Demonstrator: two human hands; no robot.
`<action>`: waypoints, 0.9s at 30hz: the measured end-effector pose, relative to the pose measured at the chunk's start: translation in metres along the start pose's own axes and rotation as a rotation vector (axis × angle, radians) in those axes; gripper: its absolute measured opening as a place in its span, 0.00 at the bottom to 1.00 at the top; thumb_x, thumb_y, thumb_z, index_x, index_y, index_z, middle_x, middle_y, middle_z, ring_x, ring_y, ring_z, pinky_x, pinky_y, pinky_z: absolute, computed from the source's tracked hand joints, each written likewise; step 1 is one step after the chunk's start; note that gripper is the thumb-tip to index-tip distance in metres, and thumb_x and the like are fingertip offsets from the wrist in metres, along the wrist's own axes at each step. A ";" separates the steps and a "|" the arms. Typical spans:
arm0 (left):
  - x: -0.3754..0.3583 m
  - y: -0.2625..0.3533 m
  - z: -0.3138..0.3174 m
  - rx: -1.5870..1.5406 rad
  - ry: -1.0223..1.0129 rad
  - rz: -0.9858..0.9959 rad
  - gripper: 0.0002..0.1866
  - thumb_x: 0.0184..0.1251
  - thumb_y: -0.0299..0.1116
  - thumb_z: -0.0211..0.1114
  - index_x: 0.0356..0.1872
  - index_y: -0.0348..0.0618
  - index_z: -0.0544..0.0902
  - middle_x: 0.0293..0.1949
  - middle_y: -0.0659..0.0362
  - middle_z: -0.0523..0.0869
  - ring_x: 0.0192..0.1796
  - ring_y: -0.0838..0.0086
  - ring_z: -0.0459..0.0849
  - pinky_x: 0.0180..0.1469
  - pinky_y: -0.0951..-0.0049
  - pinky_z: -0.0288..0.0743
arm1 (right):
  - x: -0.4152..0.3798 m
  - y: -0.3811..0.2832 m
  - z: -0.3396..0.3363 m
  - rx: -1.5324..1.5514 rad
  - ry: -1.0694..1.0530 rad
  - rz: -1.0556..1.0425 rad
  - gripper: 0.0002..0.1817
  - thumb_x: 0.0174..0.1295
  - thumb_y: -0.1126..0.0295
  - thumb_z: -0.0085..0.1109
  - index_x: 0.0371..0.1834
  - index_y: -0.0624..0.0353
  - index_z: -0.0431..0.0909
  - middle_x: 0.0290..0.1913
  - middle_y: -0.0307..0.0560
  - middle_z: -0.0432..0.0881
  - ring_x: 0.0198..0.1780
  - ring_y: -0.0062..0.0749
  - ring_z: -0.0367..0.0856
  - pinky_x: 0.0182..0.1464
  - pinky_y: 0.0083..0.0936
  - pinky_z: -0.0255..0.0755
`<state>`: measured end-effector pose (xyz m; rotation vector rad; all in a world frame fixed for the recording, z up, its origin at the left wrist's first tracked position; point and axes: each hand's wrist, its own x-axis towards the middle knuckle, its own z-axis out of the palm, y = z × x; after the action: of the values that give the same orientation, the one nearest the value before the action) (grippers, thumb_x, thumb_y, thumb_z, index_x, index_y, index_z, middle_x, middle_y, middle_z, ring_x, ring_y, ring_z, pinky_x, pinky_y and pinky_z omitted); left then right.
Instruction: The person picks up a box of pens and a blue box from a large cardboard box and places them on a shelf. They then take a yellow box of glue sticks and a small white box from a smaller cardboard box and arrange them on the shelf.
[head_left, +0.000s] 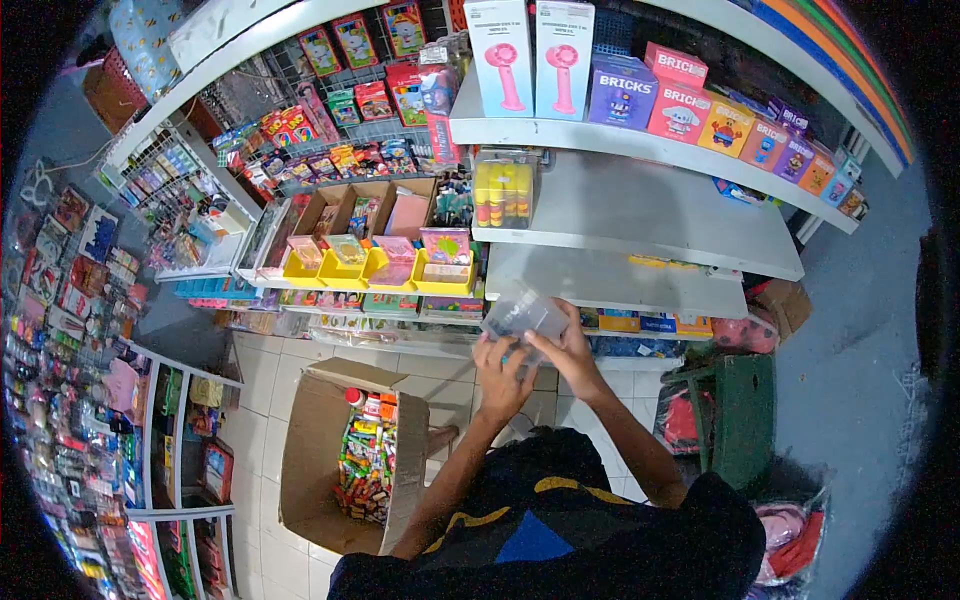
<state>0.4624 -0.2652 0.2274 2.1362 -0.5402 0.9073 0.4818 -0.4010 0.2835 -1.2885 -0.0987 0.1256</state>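
A clear, boxy plastic container is held up between my two hands, in front of the grey shelves. My left hand is closed around its lower left side. On the right side, my right hand grips it with the fingers bent near its edge. The container looks blurred, and I cannot make out anything inside it. On the shelf above stands a similar clear container with yellow-topped items in it.
A cardboard box full of small colourful tubes and bottles stands on the tiled floor to the left. Toy boxes line the top shelf. Yellow bins sit left of the grey shelf. A green stool-like piece is at right.
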 end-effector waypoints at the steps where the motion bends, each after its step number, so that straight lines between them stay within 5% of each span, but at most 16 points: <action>1: 0.003 -0.002 0.001 -0.043 -0.072 0.029 0.22 0.45 0.29 0.72 0.44 0.45 0.75 0.52 0.54 0.72 0.58 0.54 0.67 0.65 0.47 0.56 | 0.002 -0.012 -0.004 0.047 0.042 0.052 0.38 0.55 0.71 0.68 0.64 0.60 0.51 0.55 0.51 0.69 0.58 0.38 0.71 0.58 0.32 0.68; 3: 0.013 -0.002 0.005 -0.125 -0.196 0.047 0.20 0.47 0.32 0.75 0.40 0.44 0.76 0.52 0.55 0.77 0.56 0.58 0.73 0.64 0.50 0.56 | 0.021 0.002 -0.033 -0.116 0.003 -0.055 0.37 0.54 0.71 0.68 0.62 0.61 0.54 0.54 0.50 0.69 0.57 0.37 0.71 0.57 0.31 0.68; 7: 0.040 0.009 0.004 -0.070 -0.277 0.035 0.21 0.51 0.36 0.72 0.43 0.44 0.74 0.54 0.53 0.75 0.59 0.55 0.70 0.64 0.51 0.56 | 0.055 -0.006 -0.069 -0.210 0.072 -0.209 0.38 0.50 0.73 0.70 0.62 0.60 0.56 0.54 0.48 0.69 0.57 0.36 0.71 0.56 0.28 0.69; 9: 0.048 -0.003 0.011 -0.071 -0.122 -0.060 0.23 0.50 0.37 0.73 0.46 0.43 0.73 0.55 0.51 0.74 0.59 0.54 0.70 0.64 0.51 0.56 | 0.077 -0.022 -0.080 -0.105 0.094 -0.308 0.39 0.50 0.71 0.70 0.65 0.59 0.57 0.56 0.47 0.70 0.56 0.34 0.72 0.56 0.28 0.69; 12: 0.065 -0.032 0.017 -0.020 0.009 -0.201 0.35 0.47 0.37 0.76 0.55 0.37 0.67 0.57 0.45 0.69 0.60 0.51 0.67 0.61 0.53 0.58 | 0.131 -0.034 -0.127 -0.693 0.149 -0.536 0.38 0.51 0.68 0.70 0.65 0.60 0.60 0.56 0.48 0.72 0.58 0.33 0.72 0.56 0.31 0.69; 19: 0.123 -0.109 0.039 -0.023 0.083 -0.380 0.49 0.41 0.40 0.79 0.61 0.29 0.59 0.58 0.41 0.67 0.61 0.50 0.66 0.63 0.57 0.61 | 0.185 -0.039 -0.162 -0.449 -0.010 -0.225 0.41 0.50 0.64 0.72 0.66 0.61 0.60 0.59 0.53 0.72 0.63 0.38 0.69 0.61 0.35 0.66; 21: 0.134 -0.126 0.049 -0.068 0.036 -0.396 0.52 0.41 0.42 0.80 0.63 0.29 0.57 0.61 0.41 0.66 0.64 0.52 0.65 0.66 0.59 0.60 | 0.188 -0.038 -0.165 -0.598 -0.090 -0.244 0.41 0.51 0.63 0.72 0.67 0.61 0.60 0.60 0.54 0.71 0.64 0.41 0.68 0.64 0.37 0.64; 27: 0.146 -0.151 0.074 -0.285 -0.086 -0.463 0.46 0.46 0.40 0.78 0.62 0.29 0.62 0.60 0.43 0.71 0.63 0.59 0.70 0.64 0.62 0.63 | 0.198 -0.031 -0.175 -0.716 -0.201 -0.274 0.41 0.54 0.61 0.69 0.68 0.64 0.58 0.62 0.57 0.70 0.66 0.45 0.66 0.66 0.39 0.60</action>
<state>0.6830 -0.2386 0.2307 1.9266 -0.1841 0.4528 0.7036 -0.5460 0.2657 -1.9571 -0.5273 -0.0237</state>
